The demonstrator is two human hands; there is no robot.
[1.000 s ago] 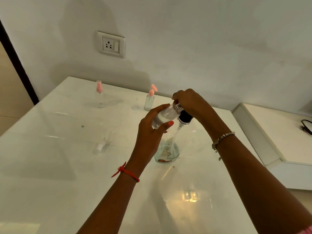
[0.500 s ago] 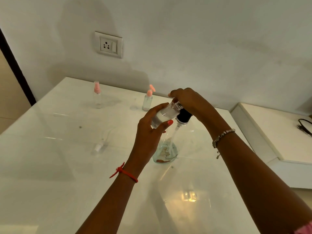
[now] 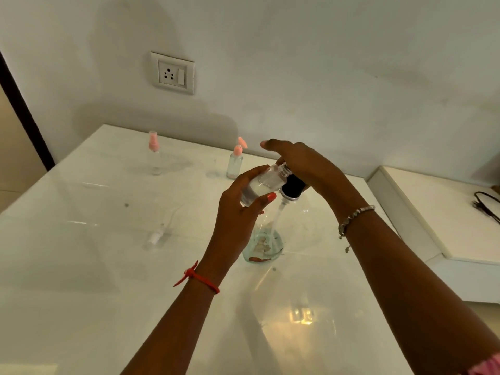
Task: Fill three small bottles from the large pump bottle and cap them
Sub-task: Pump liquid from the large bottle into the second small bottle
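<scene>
My left hand (image 3: pixel 238 209) grips a small clear bottle (image 3: pixel 263 185), tilted with its open neck up against the pump spout. The bottle is partly filled with clear liquid. My right hand (image 3: pixel 303 163) rests flat on the black pump head (image 3: pixel 293 186) of the large clear pump bottle (image 3: pixel 266 244), fingers stretched forward. That large bottle stands on the white table (image 3: pixel 108 266) and holds little liquid at its bottom. Two small bottles with pink tops stand at the back: one at the left (image 3: pixel 154 155) and one nearer the middle (image 3: pixel 236 161). A loose clear pump cap (image 3: pixel 157 235) lies on the table.
A wall with a white socket (image 3: pixel 173 73) rises behind the table. A lower white ledge (image 3: pixel 433 212) lies to the right with a black cable (image 3: pixel 485 204) on it. A dark door frame (image 3: pixel 24 112) runs along the left.
My right hand's fingers have lifted and straightened over the pump head, where they were curled down before. The left hand still holds the small bottle at the spout.
</scene>
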